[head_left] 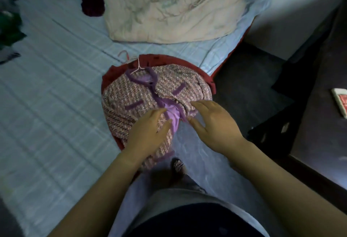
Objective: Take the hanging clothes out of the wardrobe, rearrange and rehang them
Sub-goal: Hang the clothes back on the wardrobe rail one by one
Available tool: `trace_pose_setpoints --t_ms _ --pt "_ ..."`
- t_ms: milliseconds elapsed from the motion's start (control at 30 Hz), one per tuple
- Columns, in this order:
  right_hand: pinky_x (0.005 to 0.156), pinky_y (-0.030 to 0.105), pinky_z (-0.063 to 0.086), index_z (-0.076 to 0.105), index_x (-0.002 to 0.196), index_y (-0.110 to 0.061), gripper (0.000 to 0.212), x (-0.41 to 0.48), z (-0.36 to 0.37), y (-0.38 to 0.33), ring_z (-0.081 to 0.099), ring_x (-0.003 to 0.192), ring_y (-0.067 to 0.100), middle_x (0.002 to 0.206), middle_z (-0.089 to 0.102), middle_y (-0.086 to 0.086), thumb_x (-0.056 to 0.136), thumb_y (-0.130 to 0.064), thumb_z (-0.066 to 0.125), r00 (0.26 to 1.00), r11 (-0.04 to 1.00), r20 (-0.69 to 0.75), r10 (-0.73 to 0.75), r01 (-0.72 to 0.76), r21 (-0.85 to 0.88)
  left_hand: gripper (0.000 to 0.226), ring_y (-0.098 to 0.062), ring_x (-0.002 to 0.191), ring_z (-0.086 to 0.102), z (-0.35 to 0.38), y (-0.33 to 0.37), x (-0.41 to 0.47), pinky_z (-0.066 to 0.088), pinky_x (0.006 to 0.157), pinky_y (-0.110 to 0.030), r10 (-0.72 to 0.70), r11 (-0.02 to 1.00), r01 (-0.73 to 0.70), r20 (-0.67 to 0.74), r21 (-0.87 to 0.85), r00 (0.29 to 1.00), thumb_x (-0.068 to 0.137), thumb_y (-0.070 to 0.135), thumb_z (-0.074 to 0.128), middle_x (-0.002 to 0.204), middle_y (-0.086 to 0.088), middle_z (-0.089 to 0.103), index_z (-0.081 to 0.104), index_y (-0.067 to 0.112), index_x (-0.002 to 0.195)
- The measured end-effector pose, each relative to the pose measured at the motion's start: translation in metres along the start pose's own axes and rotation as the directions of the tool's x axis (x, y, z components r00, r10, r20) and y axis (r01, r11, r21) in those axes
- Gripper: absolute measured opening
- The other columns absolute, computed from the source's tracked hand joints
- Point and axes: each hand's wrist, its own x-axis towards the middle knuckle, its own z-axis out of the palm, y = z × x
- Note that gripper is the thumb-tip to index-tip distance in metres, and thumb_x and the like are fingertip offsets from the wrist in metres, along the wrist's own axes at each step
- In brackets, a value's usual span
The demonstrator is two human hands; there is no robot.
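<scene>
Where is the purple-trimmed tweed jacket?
The tweed jacket lies mid head view on a red garment at the bed edge, left hand resting on it.

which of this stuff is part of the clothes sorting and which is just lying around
Part of the job: tweed jacket, pink hanger in its collar, red garment underneath it, left hand resting on the jacket, right hand at its front edge.
Lying about: cream quilt, green bundle, small box on the dark table.
</scene>
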Motion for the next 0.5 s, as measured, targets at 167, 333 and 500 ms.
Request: trace_pose_setpoints --t_ms 167,333,500 --pt "0.095 0.043 0.045 0.056 0.126 -0.008 0.061 0.127 -0.026 0.025 0.056 0.112 0.033 0.123 0.06 0.014 0.089 -0.05 0.033 0.995 0.995 -0.004 -0.103 0.103 -0.015 0.043 -0.023 0.113 0.054 -0.024 -0.012 0.12 0.045 0.095 -0.041 -0.05 0.998 0.052 -0.052 0.039 0.997 0.095 0.042 0.046 0.127 -0.006 0.055 0.051 0.019 0.131" --pt "0.095 0.044 0.045 0.057 0.125 -0.009 0.052 0.233 -0.015 0.046 0.054 0.113 0.034 0.123 0.058 0.016 0.091 -0.044 0.039 0.976 0.98 0.087 -0.2 0.2 0.004 0.042 -0.016 0.105 0.059 -0.035 -0.062 0.18 0.048 0.087 -0.035 -0.142 0.99 0.141 -0.053 -0.022 0.988 0.092 0.045 0.041 0.114 0.001 0.063 0.06 0.019 0.118" --pt "0.091 0.044 0.047 0.06 0.12 -0.003 0.051 0.357 0.035 0.065 0.057 0.108 0.037 0.119 0.06 0.019 0.09 -0.041 0.044 0.908 0.946 0.28 -0.313 0.323 0.011 0.054 -0.017 0.101 0.058 -0.039 -0.13 0.227 0.047 0.084 -0.035 -0.346 0.938 0.346 -0.08 -0.012 0.935 0.087 0.054 0.03 0.11 0.001 0.065 0.062 0.02 0.115"
